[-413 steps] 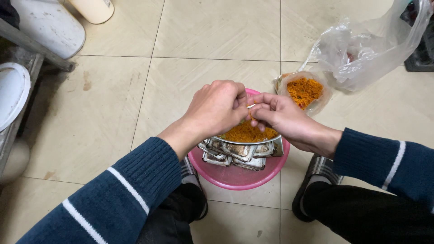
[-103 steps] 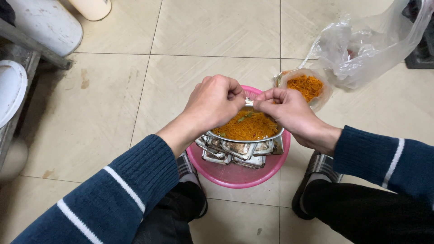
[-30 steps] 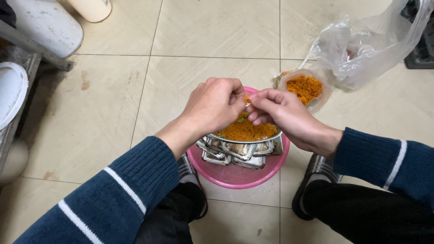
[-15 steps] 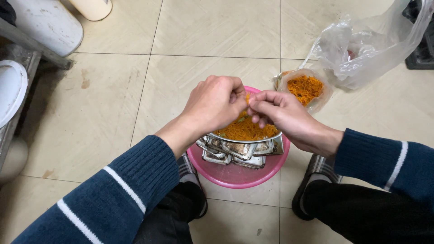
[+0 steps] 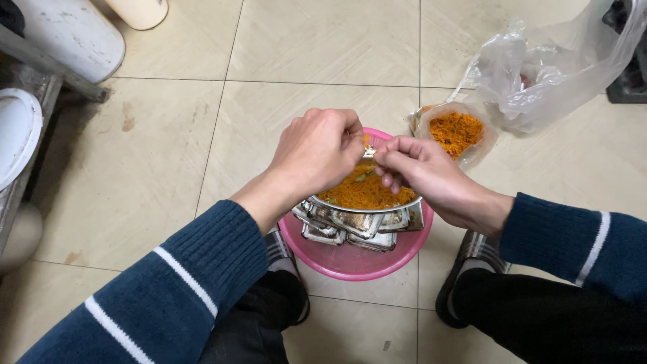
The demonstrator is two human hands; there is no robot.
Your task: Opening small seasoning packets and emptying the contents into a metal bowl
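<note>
Orange shreds (image 5: 360,192) fill a metal bowl (image 5: 367,205) stacked on trays in a pink basin (image 5: 357,259) on the floor. Left hand (image 5: 320,152) and right hand (image 5: 421,172) meet above it, fingers pinched on a small piece, possibly a stem. Nearby, a plastic bag (image 5: 458,131) holds more shreds.

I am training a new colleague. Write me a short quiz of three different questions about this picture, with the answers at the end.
1. True or false: the left hand and the right hand meet above the metal bowl of orange shreds.
2. Where does the metal bowl sit? A) directly on the tiled floor B) on metal tins stacked in the pink basin C) inside the clear plastic bag
3. Fill in: a second portion of orange shreds lies in a small ______ container beside the bag.

Key: 1 true; 2 B; 3 clear plastic. What the fingers pinch is too small to tell.
</note>
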